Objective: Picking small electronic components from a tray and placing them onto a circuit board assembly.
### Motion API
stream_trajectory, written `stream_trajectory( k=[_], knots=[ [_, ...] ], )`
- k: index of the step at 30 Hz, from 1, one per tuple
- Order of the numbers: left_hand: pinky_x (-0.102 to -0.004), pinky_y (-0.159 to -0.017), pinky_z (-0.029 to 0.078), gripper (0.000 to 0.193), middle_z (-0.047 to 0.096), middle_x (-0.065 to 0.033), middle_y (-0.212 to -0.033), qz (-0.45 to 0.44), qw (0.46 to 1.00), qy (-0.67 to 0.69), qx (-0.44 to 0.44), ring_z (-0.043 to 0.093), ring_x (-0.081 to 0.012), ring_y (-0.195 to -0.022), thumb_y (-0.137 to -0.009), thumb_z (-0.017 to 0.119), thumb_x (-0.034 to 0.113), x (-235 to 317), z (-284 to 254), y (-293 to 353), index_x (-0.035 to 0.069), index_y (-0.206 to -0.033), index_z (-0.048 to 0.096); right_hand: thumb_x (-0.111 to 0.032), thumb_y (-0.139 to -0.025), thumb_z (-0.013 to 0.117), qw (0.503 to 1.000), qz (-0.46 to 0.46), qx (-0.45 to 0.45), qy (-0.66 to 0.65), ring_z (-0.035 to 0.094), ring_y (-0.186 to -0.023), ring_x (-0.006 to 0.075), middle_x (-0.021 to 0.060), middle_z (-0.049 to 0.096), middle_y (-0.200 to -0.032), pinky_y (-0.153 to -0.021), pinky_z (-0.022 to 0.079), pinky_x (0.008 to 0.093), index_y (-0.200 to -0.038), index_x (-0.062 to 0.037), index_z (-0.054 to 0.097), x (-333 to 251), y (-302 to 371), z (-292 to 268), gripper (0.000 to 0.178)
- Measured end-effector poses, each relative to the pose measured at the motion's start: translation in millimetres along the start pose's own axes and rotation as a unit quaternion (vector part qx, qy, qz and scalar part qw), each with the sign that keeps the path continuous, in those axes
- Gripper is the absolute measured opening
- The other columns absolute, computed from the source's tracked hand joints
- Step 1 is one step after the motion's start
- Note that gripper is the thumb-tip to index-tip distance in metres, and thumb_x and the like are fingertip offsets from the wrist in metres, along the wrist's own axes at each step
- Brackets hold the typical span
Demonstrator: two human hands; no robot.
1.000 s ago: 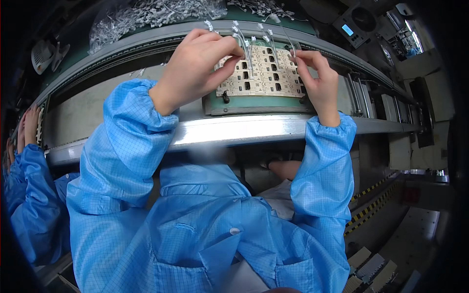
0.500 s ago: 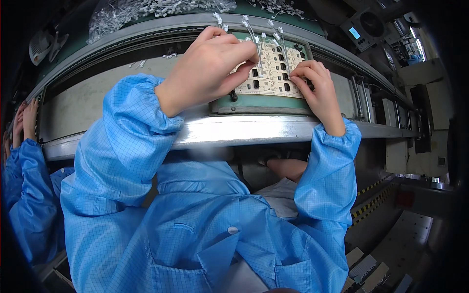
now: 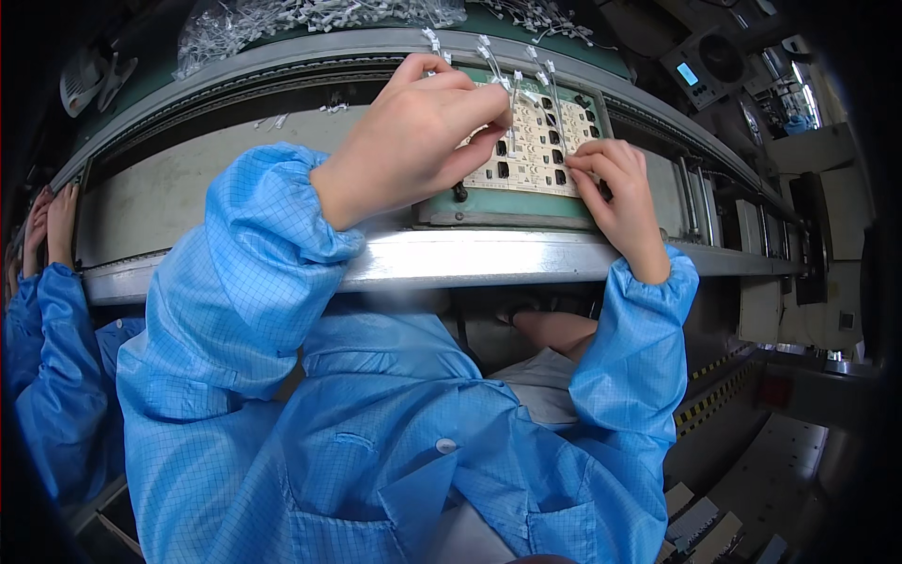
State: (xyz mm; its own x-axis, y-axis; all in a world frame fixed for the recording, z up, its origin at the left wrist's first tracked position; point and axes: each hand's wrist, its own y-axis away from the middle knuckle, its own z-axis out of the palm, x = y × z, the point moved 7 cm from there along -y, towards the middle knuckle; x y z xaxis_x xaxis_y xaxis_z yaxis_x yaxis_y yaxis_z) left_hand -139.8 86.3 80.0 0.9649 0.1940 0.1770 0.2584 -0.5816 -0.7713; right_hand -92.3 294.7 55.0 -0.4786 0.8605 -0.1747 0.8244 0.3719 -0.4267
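Note:
A pale circuit-board panel [image 3: 536,160] with black components lies in a green carrier tray [image 3: 507,209]. Several thin wire leads with white plugs [image 3: 484,52] rise from its far side. My left hand [image 3: 413,136] is over the panel's left part, thumb and fingers pinched together; whatever lies between them is hidden. Over the right part, my right hand [image 3: 615,183] pinches the lower end of a wire lead [image 3: 556,108] close to the board. Its other fingers are curled.
The tray sits between metal conveyor rails [image 3: 470,258]. Behind are a clear bag of white-plugged leads [image 3: 282,38] and a loose pile [image 3: 550,19]. A few loose leads [image 3: 334,107] lie left on the line. Another person's hands [image 3: 58,226] rest at far left.
The panel, tray and both my hands appear slightly farther right and lower, while the background also shifts a little. Both hands keep their pinches.

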Motion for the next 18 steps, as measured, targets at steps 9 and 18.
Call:
stream_trajectory(
  k=[9,18],
  knots=[
    [-0.0414,-0.091,0.039,0.012,0.065,0.0002,-0.079,-0.026,0.999,0.017,0.038,0.064,-0.0176,-0.081,-0.083,0.071,0.012,0.4,8.1,-3.9,0.012,-0.089,0.06,-0.011,-0.086,0.063,0.991,-0.029,-0.127,0.03,0.058,-0.102,0.0265,0.0085,0.066,-0.102,-0.098,0.038,0.0399,-0.093,-0.0029,0.068,2.6,-31.8,-2.1,0.012],
    [-0.0453,-0.088,0.034,0.007,0.066,0.0011,-0.08,-0.123,0.991,0.006,-0.05,0.062,-0.0205,-0.082,-0.082,0.07,0.012,13.2,52.1,-13.5,0.014,-0.086,0.064,-0.044,-0.087,0.067,0.941,0.275,-0.053,0.191,0.068,-0.096,0.032,0.0099,0.073,-0.095,-0.084,0.048,0.0528,-0.1,-0.0103,0.074,139.4,-157.1,59.5,0.037]
  ],
)
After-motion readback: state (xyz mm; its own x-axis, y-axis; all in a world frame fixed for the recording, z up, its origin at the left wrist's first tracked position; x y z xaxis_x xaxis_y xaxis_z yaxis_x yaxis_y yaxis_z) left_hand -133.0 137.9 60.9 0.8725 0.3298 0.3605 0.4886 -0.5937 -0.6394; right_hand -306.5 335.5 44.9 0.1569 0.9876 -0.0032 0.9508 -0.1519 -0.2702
